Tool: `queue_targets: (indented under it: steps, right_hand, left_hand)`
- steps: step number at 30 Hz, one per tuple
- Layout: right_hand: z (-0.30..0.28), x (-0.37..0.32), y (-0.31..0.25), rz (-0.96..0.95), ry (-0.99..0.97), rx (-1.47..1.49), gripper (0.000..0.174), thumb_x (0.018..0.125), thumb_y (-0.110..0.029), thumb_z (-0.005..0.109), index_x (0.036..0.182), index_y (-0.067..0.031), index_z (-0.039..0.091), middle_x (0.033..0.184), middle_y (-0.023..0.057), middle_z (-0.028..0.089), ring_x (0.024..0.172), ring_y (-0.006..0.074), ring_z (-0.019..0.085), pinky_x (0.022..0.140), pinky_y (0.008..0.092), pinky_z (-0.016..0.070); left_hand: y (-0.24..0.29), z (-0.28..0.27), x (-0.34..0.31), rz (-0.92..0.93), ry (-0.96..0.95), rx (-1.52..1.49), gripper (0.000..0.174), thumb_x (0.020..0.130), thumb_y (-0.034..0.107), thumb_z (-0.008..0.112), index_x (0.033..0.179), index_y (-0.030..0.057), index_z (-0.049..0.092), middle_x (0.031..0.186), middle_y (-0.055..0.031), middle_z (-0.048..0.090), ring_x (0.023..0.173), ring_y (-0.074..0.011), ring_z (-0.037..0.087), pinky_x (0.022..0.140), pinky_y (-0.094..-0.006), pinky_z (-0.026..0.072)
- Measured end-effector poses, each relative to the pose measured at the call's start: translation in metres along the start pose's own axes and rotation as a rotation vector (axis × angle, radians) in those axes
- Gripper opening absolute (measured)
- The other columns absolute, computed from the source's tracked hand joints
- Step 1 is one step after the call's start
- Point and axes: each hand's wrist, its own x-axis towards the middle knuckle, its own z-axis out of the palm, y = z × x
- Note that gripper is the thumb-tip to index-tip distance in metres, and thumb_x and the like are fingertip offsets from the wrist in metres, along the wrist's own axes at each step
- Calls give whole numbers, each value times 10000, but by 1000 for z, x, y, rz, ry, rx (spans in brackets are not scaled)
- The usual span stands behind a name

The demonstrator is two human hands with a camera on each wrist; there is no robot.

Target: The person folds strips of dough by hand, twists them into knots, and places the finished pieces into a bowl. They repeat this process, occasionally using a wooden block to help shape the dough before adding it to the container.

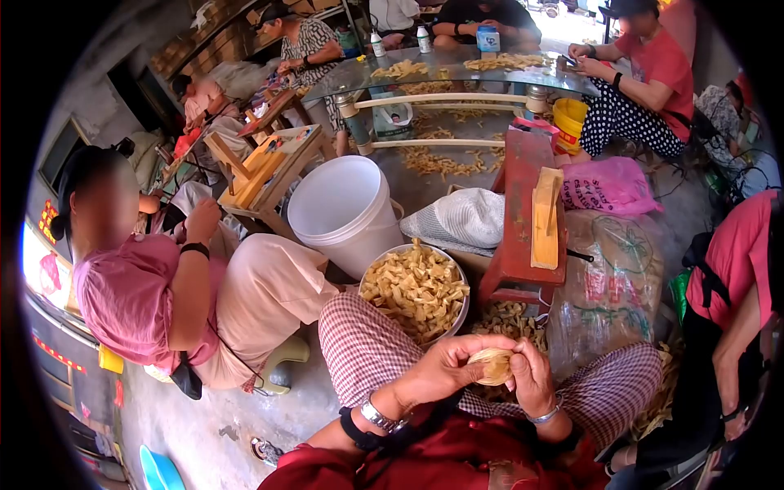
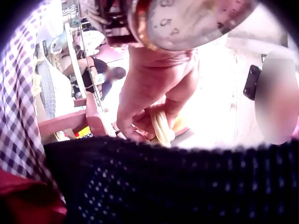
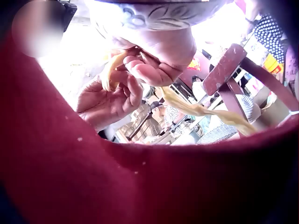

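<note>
A pale yellow folded strip (image 1: 492, 367) is held between both hands above the lap in the head view. My left hand (image 1: 441, 369) pinches its left side between thumb and fingers. My right hand (image 1: 532, 378) grips its right side with curled fingers. In the left wrist view the strip (image 2: 160, 126) hangs from the fingers of the left hand (image 2: 156, 84). The right wrist view shows the strip (image 3: 112, 72) looped at the left hand (image 3: 110, 100), while a long loose end trails below the right hand (image 3: 161, 56).
A bowl of folded yellow pieces (image 1: 415, 290) stands before the knees, beside a white bucket (image 1: 339, 208). A red bench (image 1: 523, 212) bears a wooden block (image 1: 545, 220). People sit around, one close at left (image 1: 139, 286). A glass table (image 1: 449, 72) stands behind.
</note>
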Motion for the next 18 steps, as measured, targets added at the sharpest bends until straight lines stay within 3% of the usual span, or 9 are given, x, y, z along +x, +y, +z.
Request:
queue_targets:
  steps: [1,2,5,7,9,11,12,15,18]
  right_hand:
    - [0,-1,0,24,-6,24,305,966,-316,446,955,-22,528,652,13,506,522,61,451,480,219,366]
    - [1,-2,0,53,-5,60,301,964,-314,453,958,-23,528,652,6,502,521,54,443,478,214,362]
    - [7,-1,3,99,18,120,286,957,-304,474,985,-23,522,659,-13,493,520,40,420,475,201,351]
    - [10,0,6,77,65,96,280,952,-290,488,1030,-22,510,671,-21,490,523,38,410,476,195,346]
    - [8,-2,8,131,105,108,317,937,-278,516,1121,-24,468,789,17,521,572,51,444,505,198,363]
    - [8,-4,7,111,157,46,357,929,-289,524,1152,-21,447,870,51,541,619,79,487,532,215,394]
    - [4,-1,18,-64,189,-154,377,924,-309,520,1156,-17,461,958,92,555,699,132,536,584,254,439]
    - [-1,-2,14,-141,117,-276,387,935,-338,486,1145,-12,486,992,112,563,756,173,558,617,283,463]
    - [-13,-10,9,108,234,-76,308,971,-285,405,929,-29,572,748,7,525,537,59,433,493,217,367]
  left_hand:
    - [0,1,0,27,8,139,415,866,27,582,1272,19,500,1132,-76,590,1026,-167,572,899,-272,444]
    - [-4,-5,1,183,-12,548,443,860,70,599,1290,42,499,1122,-103,573,1032,-210,553,909,-300,426]
    - [-6,3,6,293,46,746,447,857,127,617,1286,64,511,1103,-120,556,1020,-244,532,908,-325,417]
    - [-12,4,9,350,65,728,416,914,260,546,1263,36,520,1094,-123,563,1013,-255,531,910,-329,416]
    - [-19,2,13,406,88,682,428,942,319,497,1250,22,524,1077,-112,576,984,-235,551,900,-318,424]
    - [-20,-3,7,28,40,397,434,960,335,455,1229,1,526,1060,-111,591,956,-223,576,865,-308,451]
    - [-22,-5,4,-161,16,248,441,970,343,433,1218,-9,527,1052,-110,598,942,-217,588,847,-302,464]
    - [-44,-15,4,-232,-34,-136,411,974,306,431,1177,-36,533,1029,-112,607,909,-204,609,774,-319,519]
    - [-16,-6,8,-149,19,-429,384,961,284,446,1074,-65,560,1062,-163,596,869,-256,627,737,-405,564]
